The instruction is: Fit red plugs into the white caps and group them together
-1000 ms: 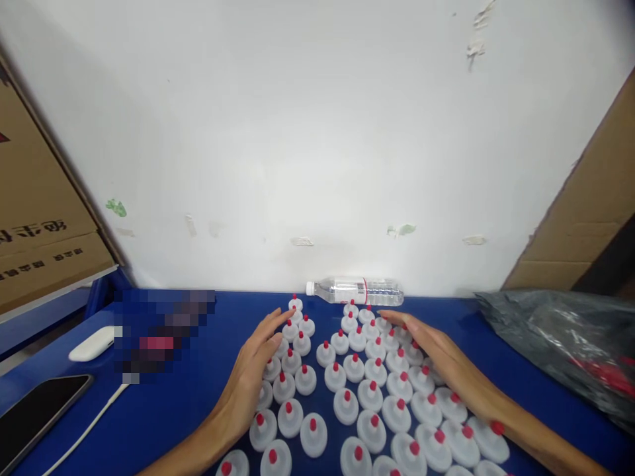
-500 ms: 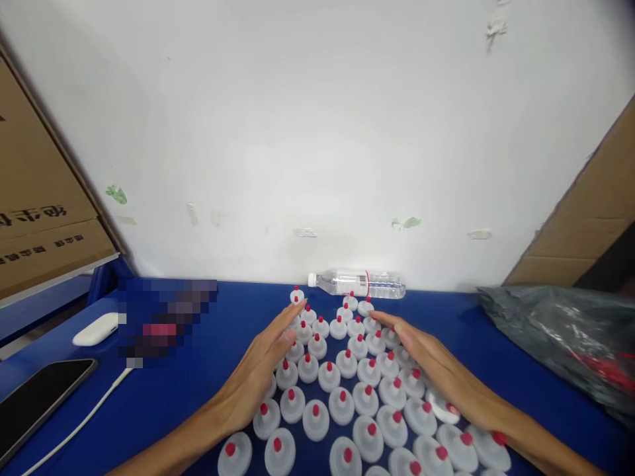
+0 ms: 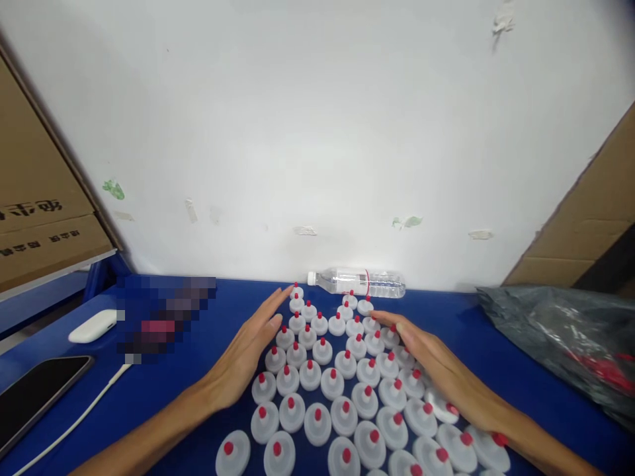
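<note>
Several white plastic caps with red tips [image 3: 318, 423] stand spread over the blue table between my two hands. My left hand [image 3: 243, 357] is open along the left edge of the group, its fingers stretched out and pointing toward the wall. On the other side my right hand [image 3: 436, 360] lies open, fingers extended along the right edge and against some of the caps. One cap [image 3: 441, 406] beside the right palm is tipped over on its side. Neither hand holds anything.
A clear bottle with a white lid [image 3: 360, 282] lies at the wall behind the caps. On the left are a phone [image 3: 40, 403], a white case [image 3: 94, 326], a white cable [image 3: 74, 420] and a cardboard box [image 3: 44, 178]. A grey plastic bag [image 3: 555, 337] lies at right.
My left hand has shifted left, away from the caps, uncovering several along the left edge. A few caps there sit slightly differently. The right hand stays nearly where it was.
</note>
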The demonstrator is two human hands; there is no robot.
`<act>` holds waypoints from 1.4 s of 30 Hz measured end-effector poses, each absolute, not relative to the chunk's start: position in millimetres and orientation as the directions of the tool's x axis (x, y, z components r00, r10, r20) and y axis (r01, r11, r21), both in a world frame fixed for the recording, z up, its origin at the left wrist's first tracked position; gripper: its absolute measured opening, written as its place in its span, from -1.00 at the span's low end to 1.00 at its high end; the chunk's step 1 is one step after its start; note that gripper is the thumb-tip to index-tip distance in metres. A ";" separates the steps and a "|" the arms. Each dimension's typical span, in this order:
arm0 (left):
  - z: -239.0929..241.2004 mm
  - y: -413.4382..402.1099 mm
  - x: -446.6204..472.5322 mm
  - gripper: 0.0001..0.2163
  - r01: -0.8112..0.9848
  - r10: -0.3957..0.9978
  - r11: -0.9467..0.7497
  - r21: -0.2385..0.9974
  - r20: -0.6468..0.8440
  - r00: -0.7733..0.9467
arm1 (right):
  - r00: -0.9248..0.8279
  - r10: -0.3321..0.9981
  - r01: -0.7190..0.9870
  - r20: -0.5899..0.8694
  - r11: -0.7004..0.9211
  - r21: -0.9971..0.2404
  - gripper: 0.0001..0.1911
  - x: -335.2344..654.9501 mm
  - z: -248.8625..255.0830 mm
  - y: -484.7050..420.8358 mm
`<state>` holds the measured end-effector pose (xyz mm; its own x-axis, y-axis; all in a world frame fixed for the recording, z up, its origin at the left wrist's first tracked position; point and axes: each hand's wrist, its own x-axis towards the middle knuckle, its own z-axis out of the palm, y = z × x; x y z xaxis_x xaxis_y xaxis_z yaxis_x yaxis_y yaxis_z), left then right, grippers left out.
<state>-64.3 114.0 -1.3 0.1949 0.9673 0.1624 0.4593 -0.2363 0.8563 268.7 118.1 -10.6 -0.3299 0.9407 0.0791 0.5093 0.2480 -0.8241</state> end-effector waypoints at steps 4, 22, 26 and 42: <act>0.9 137.0 -71.9 -0.39 0.425 0.957 -0.279 0.861 0.215 0.194 | -0.328 0.941 0.504 0.081 0.247 -0.828 -0.43 267.7 -7.3 115.5; 4.5 144.3 -68.2 -0.48 0.411 0.912 -0.304 0.859 0.139 0.385 | -0.351 0.933 0.515 0.075 0.259 -0.817 -0.41 264.4 2.4 112.8; 2.7 140.6 -69.9 -0.49 0.393 0.909 -0.331 0.858 0.178 0.376 | -0.340 0.936 0.521 0.094 0.271 -0.809 -0.39 264.8 2.3 112.5; -0.1 123.1 -60.8 -0.50 0.438 0.953 -0.279 0.854 0.189 0.238 | -0.329 0.942 0.526 0.065 0.240 -0.816 -0.42 263.0 3.3 113.5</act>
